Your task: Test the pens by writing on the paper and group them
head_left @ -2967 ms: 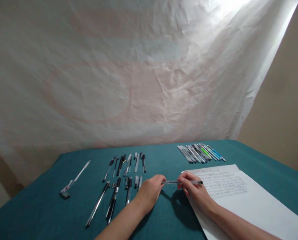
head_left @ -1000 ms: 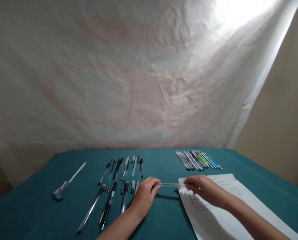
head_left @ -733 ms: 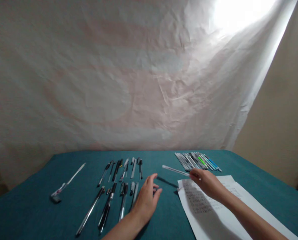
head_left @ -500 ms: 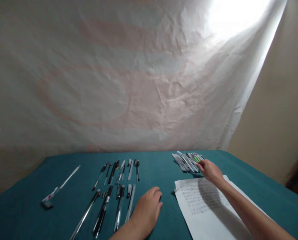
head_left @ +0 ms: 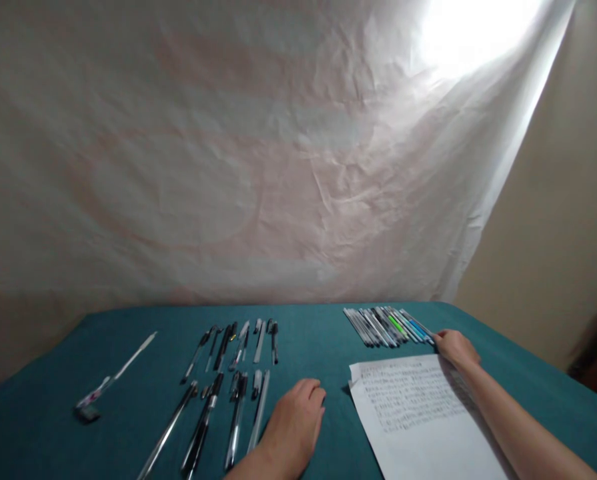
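At the right end of a row of pens, my right hand pinches the near end of a slim pen, which lies slanted beside the others. The row is mostly clear and dark pens, with a green one and blue ones toward the right. My left hand rests on the cloth with loosely bent fingers and holds nothing. Just left of it is a clear pen with its cap off beside it. More pens with separate caps lie in two rows farther left.
Handwritten paper sheets lie under my right forearm. A thin white stick-like item with a dark piece at its near end sits at far left. A teal cloth covers the table; a pale sheet hangs behind it.
My right hand has moved right, carrying a pen from above the middle of the row to its right end. The green and blue pens now show. My left hand has barely moved.
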`<state>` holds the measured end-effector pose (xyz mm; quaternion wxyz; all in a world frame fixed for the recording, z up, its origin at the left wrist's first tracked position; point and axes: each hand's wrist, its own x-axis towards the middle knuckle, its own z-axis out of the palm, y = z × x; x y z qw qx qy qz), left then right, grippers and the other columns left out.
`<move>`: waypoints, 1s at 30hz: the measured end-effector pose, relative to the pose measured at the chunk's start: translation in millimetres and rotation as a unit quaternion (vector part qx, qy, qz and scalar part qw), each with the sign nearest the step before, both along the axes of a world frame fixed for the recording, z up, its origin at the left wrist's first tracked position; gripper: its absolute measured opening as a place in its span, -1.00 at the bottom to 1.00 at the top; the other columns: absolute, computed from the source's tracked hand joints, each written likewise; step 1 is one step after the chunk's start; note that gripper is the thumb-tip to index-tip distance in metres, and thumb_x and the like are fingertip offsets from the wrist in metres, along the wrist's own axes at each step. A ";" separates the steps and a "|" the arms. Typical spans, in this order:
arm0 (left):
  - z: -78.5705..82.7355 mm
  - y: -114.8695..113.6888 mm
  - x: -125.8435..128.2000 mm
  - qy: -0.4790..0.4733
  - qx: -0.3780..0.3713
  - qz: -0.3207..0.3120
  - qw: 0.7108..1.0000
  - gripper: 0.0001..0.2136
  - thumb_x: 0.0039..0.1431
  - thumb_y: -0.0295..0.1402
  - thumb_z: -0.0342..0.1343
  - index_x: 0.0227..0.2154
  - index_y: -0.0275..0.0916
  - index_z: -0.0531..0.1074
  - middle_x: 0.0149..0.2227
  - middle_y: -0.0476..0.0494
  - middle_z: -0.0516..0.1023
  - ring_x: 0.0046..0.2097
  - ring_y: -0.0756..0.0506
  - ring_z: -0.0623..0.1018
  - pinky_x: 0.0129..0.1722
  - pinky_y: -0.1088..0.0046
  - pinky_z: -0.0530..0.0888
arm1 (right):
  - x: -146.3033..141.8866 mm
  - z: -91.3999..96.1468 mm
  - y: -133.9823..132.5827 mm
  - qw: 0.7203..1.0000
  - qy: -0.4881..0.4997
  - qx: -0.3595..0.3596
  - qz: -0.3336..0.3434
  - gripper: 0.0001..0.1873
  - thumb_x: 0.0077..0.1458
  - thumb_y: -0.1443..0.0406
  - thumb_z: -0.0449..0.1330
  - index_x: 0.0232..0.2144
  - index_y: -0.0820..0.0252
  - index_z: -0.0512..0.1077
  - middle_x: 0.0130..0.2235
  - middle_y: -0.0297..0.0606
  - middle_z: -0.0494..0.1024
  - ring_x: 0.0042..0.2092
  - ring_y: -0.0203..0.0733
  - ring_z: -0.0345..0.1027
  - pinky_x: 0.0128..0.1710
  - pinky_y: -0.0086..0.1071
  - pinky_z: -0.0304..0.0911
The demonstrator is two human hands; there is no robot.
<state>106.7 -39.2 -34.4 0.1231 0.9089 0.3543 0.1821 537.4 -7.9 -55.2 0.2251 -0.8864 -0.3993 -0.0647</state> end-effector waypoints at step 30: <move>58.4 46.4 -65.6 0.110 -0.056 0.234 0.964 -0.86 0.06 -0.53 0.03 -0.33 -0.26 0.45 -0.29 -0.23 0.53 -0.19 -0.16 0.51 -0.22 0.43 0.34 | -323.9 43.4 -62.2 0.761 0.048 -0.012 0.646 -0.77 0.09 0.42 0.00 -0.29 0.13 0.43 -0.26 -0.28 0.45 -0.22 -0.24 0.28 -0.22 -0.45 0.17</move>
